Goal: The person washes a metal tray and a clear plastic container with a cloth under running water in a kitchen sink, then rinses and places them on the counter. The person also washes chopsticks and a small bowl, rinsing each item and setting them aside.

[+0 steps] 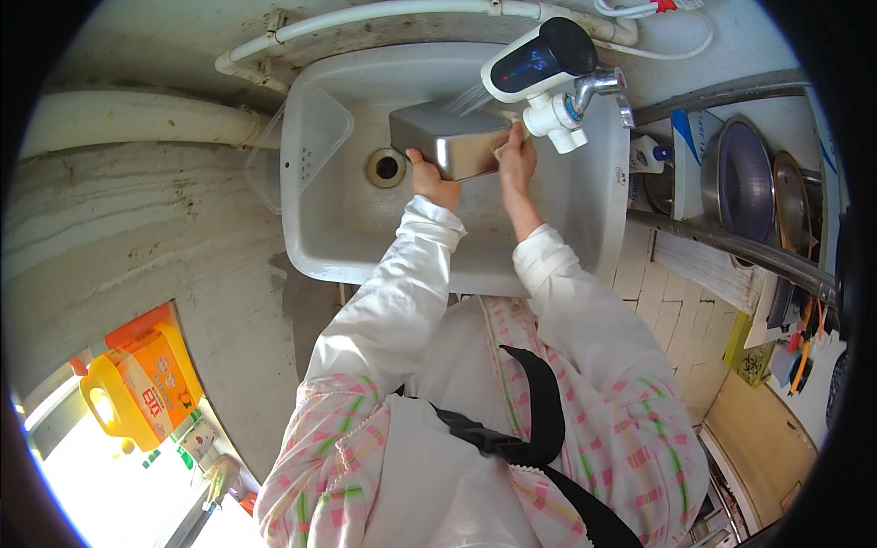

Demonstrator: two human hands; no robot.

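Note:
A rectangular stainless steel container point(466, 147) is tilted over the white sink basin point(342, 236). My left hand point(434, 182) grips its near left edge, with the thumb on the outer wall. At its right end my right hand point(516, 161) holds it and has a pale cloth point(505, 145) against the metal; part of the cloth is hidden. Water runs from the white electric tap point(538, 58) onto the container's upward-facing surface. The drain hole point(386, 167) shows left of the container.
A clear plastic corner strainer point(316, 147) hangs over the sink's left rim. White pipes point(384, 9) run along the wall behind. To the right, a metal rack point(726, 240) holds pans and a purple-toned basin point(745, 179). A yellow-orange jug point(140, 387) stands by the window.

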